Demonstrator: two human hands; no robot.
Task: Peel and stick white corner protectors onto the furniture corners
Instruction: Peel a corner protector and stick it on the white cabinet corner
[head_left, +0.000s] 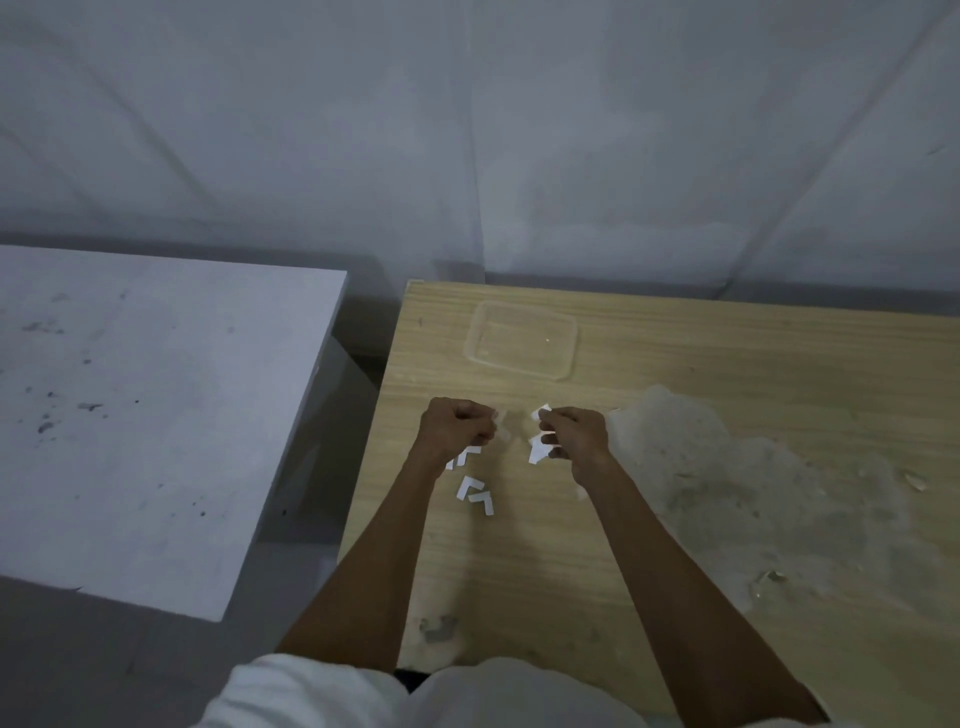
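Both hands hover over the wooden table (675, 364), near its left side. My right hand (574, 441) pinches white paper pieces (537, 449), one sticking up at its fingertips and one hanging below. With curled fingers, my left hand (457, 428) holds a small translucent corner protector (501, 423), hard to make out. Between the hands is a gap of a few centimetres. Several white L-shaped backing pieces (475, 491) lie on the wood just below my left hand.
A clear plastic lid or tray (566, 358) lies flat further back on the wooden table. A worn, peeling patch (753, 493) covers the wood on the right. A white table (145, 415) stands to the left across a narrow gap. White cloth hangs behind.
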